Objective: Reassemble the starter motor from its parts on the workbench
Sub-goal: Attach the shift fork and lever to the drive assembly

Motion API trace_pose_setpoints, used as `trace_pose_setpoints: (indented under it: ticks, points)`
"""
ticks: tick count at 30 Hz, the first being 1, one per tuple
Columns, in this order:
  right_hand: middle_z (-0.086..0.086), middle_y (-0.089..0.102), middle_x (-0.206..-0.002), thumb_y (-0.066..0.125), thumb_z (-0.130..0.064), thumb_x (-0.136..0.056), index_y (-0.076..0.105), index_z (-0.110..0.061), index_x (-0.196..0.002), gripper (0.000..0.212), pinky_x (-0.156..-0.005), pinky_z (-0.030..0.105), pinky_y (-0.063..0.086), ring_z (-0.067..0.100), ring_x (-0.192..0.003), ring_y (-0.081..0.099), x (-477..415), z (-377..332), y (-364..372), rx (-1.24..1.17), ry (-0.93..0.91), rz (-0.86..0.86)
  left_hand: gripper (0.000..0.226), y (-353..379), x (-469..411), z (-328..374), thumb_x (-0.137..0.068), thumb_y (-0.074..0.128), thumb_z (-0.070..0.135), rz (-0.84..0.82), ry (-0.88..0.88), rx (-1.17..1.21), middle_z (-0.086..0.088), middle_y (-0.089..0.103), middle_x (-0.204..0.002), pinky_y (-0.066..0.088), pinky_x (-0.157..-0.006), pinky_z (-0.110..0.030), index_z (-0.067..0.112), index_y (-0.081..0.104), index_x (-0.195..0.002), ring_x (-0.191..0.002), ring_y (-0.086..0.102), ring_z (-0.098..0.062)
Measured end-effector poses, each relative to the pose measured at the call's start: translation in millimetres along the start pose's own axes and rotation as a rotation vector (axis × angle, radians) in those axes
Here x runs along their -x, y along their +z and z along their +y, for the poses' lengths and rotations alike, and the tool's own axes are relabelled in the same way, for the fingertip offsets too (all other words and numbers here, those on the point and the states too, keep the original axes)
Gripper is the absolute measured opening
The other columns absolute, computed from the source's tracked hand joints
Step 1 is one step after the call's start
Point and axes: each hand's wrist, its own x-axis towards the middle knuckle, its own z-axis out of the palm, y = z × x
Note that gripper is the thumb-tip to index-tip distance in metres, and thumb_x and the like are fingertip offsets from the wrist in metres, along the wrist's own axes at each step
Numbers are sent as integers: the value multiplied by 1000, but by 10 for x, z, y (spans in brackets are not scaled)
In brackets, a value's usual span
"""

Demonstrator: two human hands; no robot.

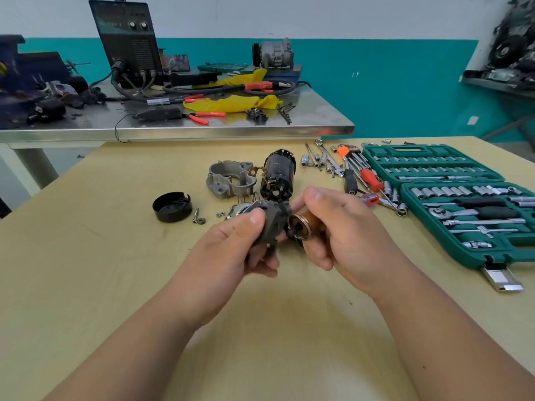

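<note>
I judge the step in hand to be the mating of two small sub-parts, held in the air above the middle of the desk (115,256). My left hand (231,244) has its thumb and curled fingers clamped round a dark grey part (270,224), perhaps a brush holder or end plate. My right hand (344,227) is curled round a copper-coloured cylinder (302,227) whose ringed end faces left towards the grey part. The two pieces meet or nearly meet; I cannot tell which.

The next move, as I read it, calls for lining the cylinder's axis up with the opening in the grey part and pushing straight in without tilting. The left hand needs to stay firm so the part does not twist.

The other starter parts lie just beyond the hands:
- one black motor body (278,175), lying on its side
- one grey cast housing (231,179), just left of the motor body
- one black end cap (172,206), further left, open side up
- one silver round part (243,209), half hidden behind the left thumb
- a few small nuts and a bolt (198,219) between the cap and the hands, too small to count surely

On the right lies one green socket case (451,198), open in two trays. Loose sockets and screwdrivers (367,176) are scattered just left of it.
</note>
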Motion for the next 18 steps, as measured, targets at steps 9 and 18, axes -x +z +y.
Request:
trace_pose_setpoints:
  ticks: [9,18]
  points:
    - [6,45,-53,57,-43,-73,67,-25,-69,21,-39,18,30,15,-37,38,10,15,-40,27,1,-47,21,-72,28,-34,-87,55,47,379,609,-694,29,57,-93,39,-72,-4,49,54,-108,-82,55,7]
    - [-2,47,-50,53,-29,-78,68,-16,-76,19,-38,18,29,12,-34,38,30,-17,-3,108,73,-68,20,-69,32,-16,-83,64,38,446,765,-847,25,47,-87,35,-75,-1,30,61,-102,-83,47,12]
